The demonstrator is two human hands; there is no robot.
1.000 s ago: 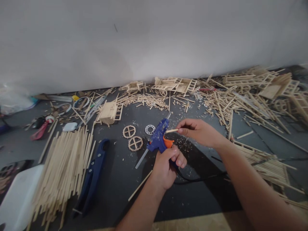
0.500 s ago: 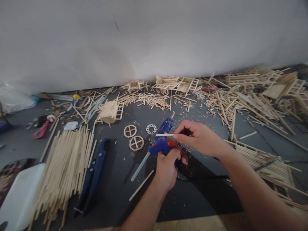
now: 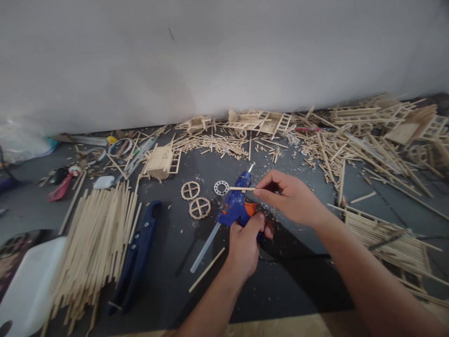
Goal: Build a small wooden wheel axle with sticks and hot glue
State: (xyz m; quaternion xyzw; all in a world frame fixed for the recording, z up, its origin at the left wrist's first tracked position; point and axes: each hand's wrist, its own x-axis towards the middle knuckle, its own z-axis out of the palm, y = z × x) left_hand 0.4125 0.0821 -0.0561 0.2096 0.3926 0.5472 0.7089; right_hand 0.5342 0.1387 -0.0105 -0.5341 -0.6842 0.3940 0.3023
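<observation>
Right now the left hand (image 3: 245, 243) has its grip wrapped tight around the handle of the blue glue gun (image 3: 235, 203), held just above the dark counter (image 3: 168, 262) with the nozzle pointing away. Meanwhile the right hand (image 3: 287, 196) pinches a thin wooden stick (image 3: 242, 188) between fingertips, lying crosswise against the gun's barrel, beside two small wooden wheels (image 3: 195, 200).

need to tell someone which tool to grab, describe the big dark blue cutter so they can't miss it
On the dark mat, look left of the left hand gripping the blue glue gun. The cutter lies beside the pile of long sticks. It alone is long, curved, dark blue, with no orange trigger.
</observation>
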